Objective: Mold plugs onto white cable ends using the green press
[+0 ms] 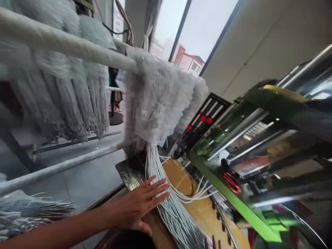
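A long bundle of thin white cables (178, 221) runs down over the yellow-brown work surface. My left hand (145, 199) reaches in from the lower left and lies flat across the bundle, fingers stretched and spread, thumb apart. Only the fingertips of my right hand (213, 243) show at the bottom edge, by the lower end of the bundle. They point up with gaps between them; the rest of that hand is out of the picture. A few loose white cables (194, 197) curve off to the right toward the machine.
Plastic-wrapped cable bundles (160, 97) hang from a padded rack bar (67, 43), with more hanging at the left. Another cable pile (36, 209) lies lower left. A green machine (238, 204) with metal rods stands on the right, red-handled tool (231, 182) on it.
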Action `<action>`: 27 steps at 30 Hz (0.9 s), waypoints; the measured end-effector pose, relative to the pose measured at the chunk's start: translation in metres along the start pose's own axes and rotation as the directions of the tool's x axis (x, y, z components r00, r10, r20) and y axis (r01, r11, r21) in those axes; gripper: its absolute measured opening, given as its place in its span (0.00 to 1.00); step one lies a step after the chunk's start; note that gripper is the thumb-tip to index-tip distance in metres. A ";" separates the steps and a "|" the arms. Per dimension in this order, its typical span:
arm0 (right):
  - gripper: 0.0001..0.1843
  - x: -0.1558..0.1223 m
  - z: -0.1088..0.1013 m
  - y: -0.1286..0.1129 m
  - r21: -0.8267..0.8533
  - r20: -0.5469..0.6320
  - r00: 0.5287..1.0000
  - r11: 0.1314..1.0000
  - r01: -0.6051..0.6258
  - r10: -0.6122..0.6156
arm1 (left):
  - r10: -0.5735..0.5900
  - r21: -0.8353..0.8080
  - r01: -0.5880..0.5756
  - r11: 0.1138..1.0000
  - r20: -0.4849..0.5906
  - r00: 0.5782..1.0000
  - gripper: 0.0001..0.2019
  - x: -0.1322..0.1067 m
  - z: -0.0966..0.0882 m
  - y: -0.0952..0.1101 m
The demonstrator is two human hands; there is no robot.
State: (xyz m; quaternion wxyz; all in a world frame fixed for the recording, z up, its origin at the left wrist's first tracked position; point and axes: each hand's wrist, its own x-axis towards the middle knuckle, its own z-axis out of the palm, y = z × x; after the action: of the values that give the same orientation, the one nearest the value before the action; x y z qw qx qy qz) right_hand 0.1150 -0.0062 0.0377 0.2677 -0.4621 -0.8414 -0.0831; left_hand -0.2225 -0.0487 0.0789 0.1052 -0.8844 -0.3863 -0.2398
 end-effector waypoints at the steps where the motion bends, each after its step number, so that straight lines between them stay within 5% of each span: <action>1: 0.36 -0.037 -0.011 0.011 -0.062 0.053 0.997 0.997 -0.052 0.056 | 0.081 -0.080 -0.074 0.994 0.088 0.993 0.48 0.009 0.031 0.012; 3: 0.39 -0.086 -0.023 0.027 -0.164 0.187 0.976 0.983 -0.081 0.111 | 0.173 -0.188 -0.141 0.972 0.166 0.971 0.50 0.032 0.083 0.029; 5: 0.41 -0.106 -0.025 0.043 -0.228 0.315 0.942 0.973 -0.043 0.116 | 0.178 -0.223 -0.135 0.965 0.182 0.967 0.45 0.058 0.121 0.039; 9: 0.41 -0.096 -0.026 0.071 -0.257 0.402 0.901 0.964 -0.062 0.165 | 0.126 -0.190 -0.089 0.978 0.193 0.973 0.37 0.092 0.155 0.046; 12: 0.36 -0.081 -0.038 0.087 -0.154 0.449 0.881 0.984 -0.084 0.146 | 0.104 -0.178 -0.070 0.982 0.191 0.976 0.33 0.095 0.158 0.052; 16: 0.24 -0.063 -0.049 0.102 -0.107 0.287 0.920 0.963 -0.247 0.267 | 0.104 -0.128 -0.081 0.989 0.189 0.976 0.24 0.093 0.160 0.067; 22: 0.18 -0.029 -0.012 0.077 -0.051 0.396 0.899 0.982 -0.182 0.187 | 0.095 -0.172 -0.072 0.982 0.128 0.987 0.23 0.106 0.157 0.089; 27: 0.20 -0.058 0.011 0.076 0.021 0.329 0.934 0.988 -0.153 0.138 | 0.155 -0.372 -0.166 0.913 -0.058 0.986 0.15 0.079 0.118 0.064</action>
State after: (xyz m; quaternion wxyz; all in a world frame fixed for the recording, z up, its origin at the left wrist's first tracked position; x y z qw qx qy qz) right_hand 0.1982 -0.0021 -0.0102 0.1406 -0.5241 -0.8392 0.0343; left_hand -0.0886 0.0014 0.0171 -0.0416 -0.9136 -0.2579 -0.3117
